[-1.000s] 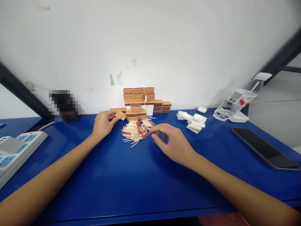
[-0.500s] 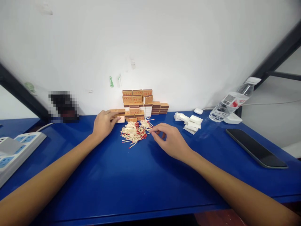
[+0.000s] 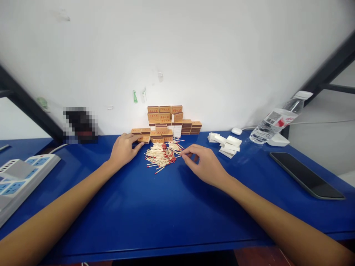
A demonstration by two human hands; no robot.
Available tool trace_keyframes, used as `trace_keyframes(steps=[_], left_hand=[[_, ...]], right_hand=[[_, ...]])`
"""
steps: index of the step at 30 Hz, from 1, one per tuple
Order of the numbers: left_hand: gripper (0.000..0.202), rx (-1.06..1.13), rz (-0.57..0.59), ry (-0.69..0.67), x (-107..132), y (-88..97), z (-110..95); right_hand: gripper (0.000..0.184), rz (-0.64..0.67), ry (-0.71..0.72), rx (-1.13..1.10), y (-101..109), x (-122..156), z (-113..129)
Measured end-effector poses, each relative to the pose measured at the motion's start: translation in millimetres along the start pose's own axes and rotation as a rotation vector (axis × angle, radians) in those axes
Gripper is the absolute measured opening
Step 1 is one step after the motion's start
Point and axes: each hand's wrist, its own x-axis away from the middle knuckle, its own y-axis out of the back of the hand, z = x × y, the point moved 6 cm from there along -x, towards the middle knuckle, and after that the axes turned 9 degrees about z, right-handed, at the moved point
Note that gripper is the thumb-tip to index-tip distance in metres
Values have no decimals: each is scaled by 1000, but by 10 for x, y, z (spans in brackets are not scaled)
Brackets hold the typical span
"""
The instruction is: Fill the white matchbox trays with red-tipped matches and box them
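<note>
The blue bench (image 3: 155,214) lies bare and wide in front of me, from its near edge up to my hands. All the clutter sits along the far edge against the white wall. On the far left a power strip (image 3: 19,177) reaches the bench's side edge. On the right a dark phone (image 3: 306,175) lies flat, well apart from my arm, with a tilted water bottle (image 3: 274,123) behind it. My left hand (image 3: 123,149) is stretched forward, palm down, forearm low over the bench. Its fingers are closed on a matchbox (image 3: 144,139), thumb below and forefinger on top. That matchbox is at the foot of the stack of matchboxes (image 3: 166,122) standing against the wall, and I think it rests on the bench rather than being lifted. The pile of matches (image 3: 163,153) lies loose between my two hands, just in front of the stack. My right hand (image 3: 206,166) comes in from the right, knuckles up and wrist low. Its fingers are curled, and thumb and forefinger are drawn together at the pile's right edge. I cannot tell whether a match is caught between them. A few white trays (image 3: 226,142) lie heaped just beyond that hand.
</note>
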Motion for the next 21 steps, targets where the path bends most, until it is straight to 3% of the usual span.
trace_keyframes(steps=[9,13,17,19,21], left_hand=[[33,-18,-18,113,-188,-62,-3],[40,-49,-18,120,-163,80,-66],[35,-43,-25,94,32,304,-165],[29,-15,-26,78,164,394,-230],[30,12,-36,80,289,455,-287]], right_hand=[[19,-42,-43,50,78,-62,-103],[20,-95,-94,177,521,-129,-270],[25,-143,-359,361,1223,-59,-733],[27,-34,-466,408,1396,-20,-997],[30,61,-460,442,1431,-28,-1180]])
